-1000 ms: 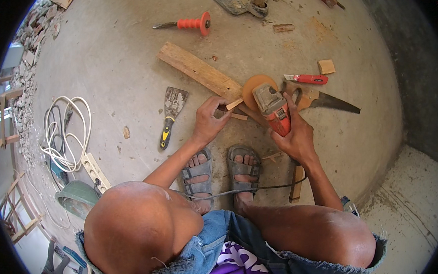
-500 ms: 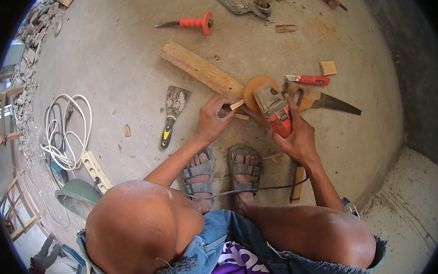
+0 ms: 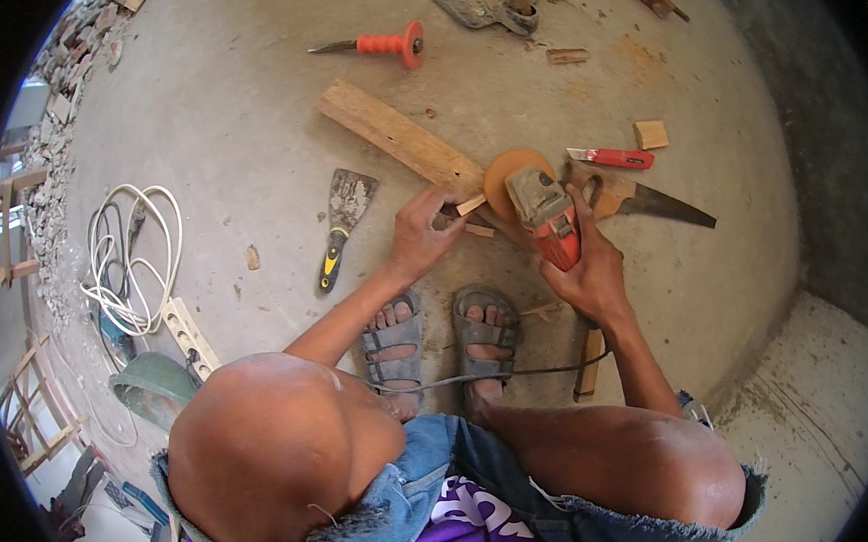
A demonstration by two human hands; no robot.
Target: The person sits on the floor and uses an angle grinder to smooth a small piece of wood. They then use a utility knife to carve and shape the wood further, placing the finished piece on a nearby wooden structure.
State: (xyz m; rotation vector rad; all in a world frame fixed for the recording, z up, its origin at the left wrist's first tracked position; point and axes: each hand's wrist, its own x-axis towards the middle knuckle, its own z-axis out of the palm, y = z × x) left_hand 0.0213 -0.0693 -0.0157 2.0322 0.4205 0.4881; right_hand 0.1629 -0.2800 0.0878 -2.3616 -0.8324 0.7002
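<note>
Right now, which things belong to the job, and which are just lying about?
Job: angle grinder, right hand; small wood strip, left hand; probably the plank beside the disc.

Lying about: scraper, red-handled chisel, handsaw, red utility knife.

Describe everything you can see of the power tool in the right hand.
The angle grinder has a red, plastic-looking body, a dusty grey head and a round, tan-brown disc. The right hand grips the body from the right, with the head pointing away from the person and slightly left. The disc's left edge meets the small wood strip in view; actual contact is unclear. Whether the disc is spinning cannot be told, and the body's rear is hidden by the hand.
</note>
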